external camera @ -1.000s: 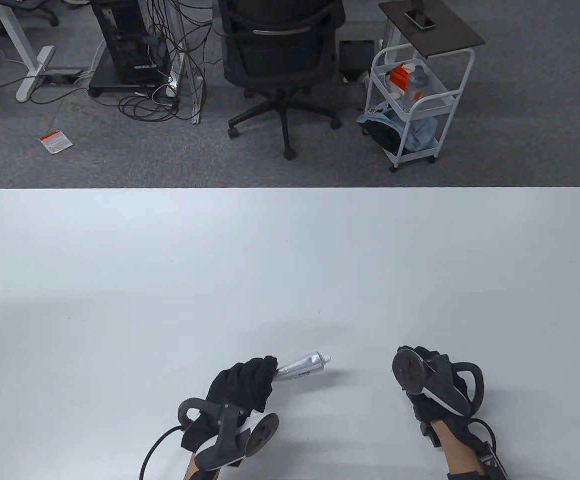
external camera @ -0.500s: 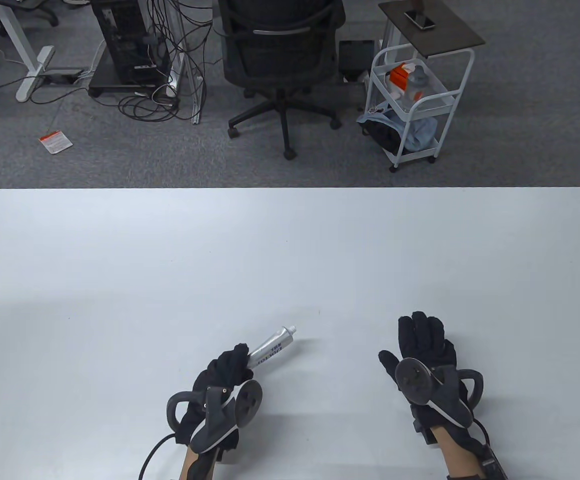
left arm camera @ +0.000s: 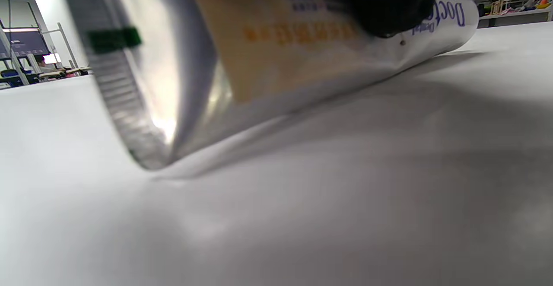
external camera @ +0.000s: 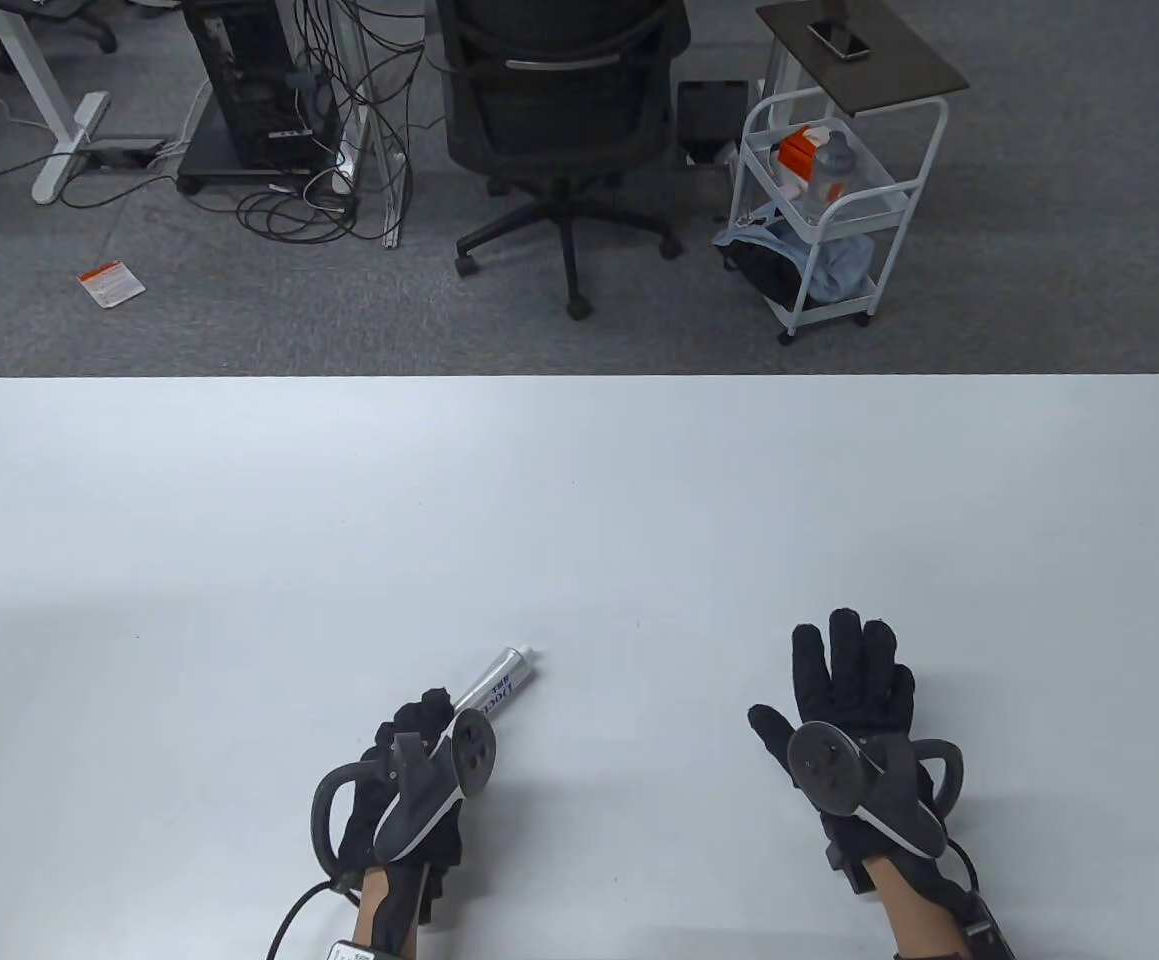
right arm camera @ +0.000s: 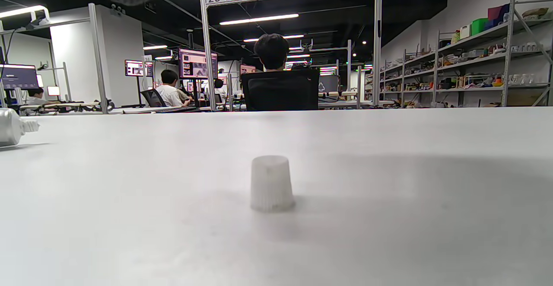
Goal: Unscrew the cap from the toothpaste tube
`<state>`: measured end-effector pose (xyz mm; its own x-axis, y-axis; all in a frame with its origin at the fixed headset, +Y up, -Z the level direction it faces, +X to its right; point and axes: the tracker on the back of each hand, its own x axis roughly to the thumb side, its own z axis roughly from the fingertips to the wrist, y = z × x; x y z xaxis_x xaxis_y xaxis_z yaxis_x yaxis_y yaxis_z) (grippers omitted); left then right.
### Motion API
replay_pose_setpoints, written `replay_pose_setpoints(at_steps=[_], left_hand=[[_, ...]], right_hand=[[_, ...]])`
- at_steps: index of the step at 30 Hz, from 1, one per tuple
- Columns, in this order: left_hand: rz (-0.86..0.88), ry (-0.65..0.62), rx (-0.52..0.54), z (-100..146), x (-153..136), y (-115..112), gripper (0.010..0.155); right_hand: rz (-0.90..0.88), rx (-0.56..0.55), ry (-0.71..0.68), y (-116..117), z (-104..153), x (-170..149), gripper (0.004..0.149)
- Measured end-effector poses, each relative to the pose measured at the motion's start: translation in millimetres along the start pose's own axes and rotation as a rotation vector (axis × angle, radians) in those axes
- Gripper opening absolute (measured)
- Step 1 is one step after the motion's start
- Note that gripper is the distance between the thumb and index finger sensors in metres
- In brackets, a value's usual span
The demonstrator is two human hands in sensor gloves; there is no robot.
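The silver toothpaste tube (external camera: 499, 682) lies on the white table (external camera: 579, 500), its bare threaded nozzle pointing up and to the right. My left hand (external camera: 429, 712) holds the tube's rear end. In the left wrist view a gloved fingertip (left arm camera: 389, 5) presses on the tube (left arm camera: 268, 52), whose crimped end touches the table. My right hand (external camera: 844, 670) is open with its fingers spread, low over the table. The white ribbed cap (right arm camera: 271, 183) stands alone on the table in the right wrist view, and the hand hides it in the table view. The tube's nozzle end (right arm camera: 11, 127) shows at that view's left edge.
Beyond the table's far edge stand an office chair (external camera: 564, 110) and a white trolley (external camera: 819, 200) on the carpet. A cable (external camera: 299, 910) trails from my left wrist at the table's near edge.
My left hand has moved left and turned the tube more upright in the view, lowering it to the table. My right hand has gone from curled to open with spread fingers.
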<state>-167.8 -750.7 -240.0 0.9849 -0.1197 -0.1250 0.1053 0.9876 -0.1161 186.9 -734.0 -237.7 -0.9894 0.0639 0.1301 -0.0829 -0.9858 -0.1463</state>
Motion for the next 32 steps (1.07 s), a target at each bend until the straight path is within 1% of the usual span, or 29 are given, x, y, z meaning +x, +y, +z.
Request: replay_pose_setpoints(at_steps=[6,10,11,13,14,17,20,25,32], left_hand=[[-0.043,0.041,-0.005,-4,-4,-1,0.051],[-0.09,0.054,0.013,-5,-5,-3,0.052],[-0.088,0.05,0.031,-3,-5,-2,0.056],[-0.048,0.0,0.068,2,-4,1,0.07],[-0.022,-0.053,0.1,7,-4,2,0.075],[0.014,-0.15,0.179,18,-2,7,0.081],[0.007,-0.211,0.208,25,0,11,0.082],[-0.005,-0.226,0.194,23,0,10,0.082],[-0.019,-0.224,0.175,23,0,11,0.083]], right_hand=[[-0.007,0.0,0.006,0,0,-2,0.084],[-0.002,0.022,0.001,2,-1,-2,0.084],[-0.002,0.03,-0.005,3,-1,-1,0.084],[-0.002,0.041,-0.014,4,-1,-1,0.085],[0.001,0.041,-0.016,4,-1,0,0.085],[0.0,0.045,-0.025,4,-1,1,0.084],[0.002,0.051,-0.037,5,-1,2,0.085],[0.021,0.078,-0.046,10,-1,4,0.085],[0.013,0.072,-0.048,8,-1,4,0.084]])
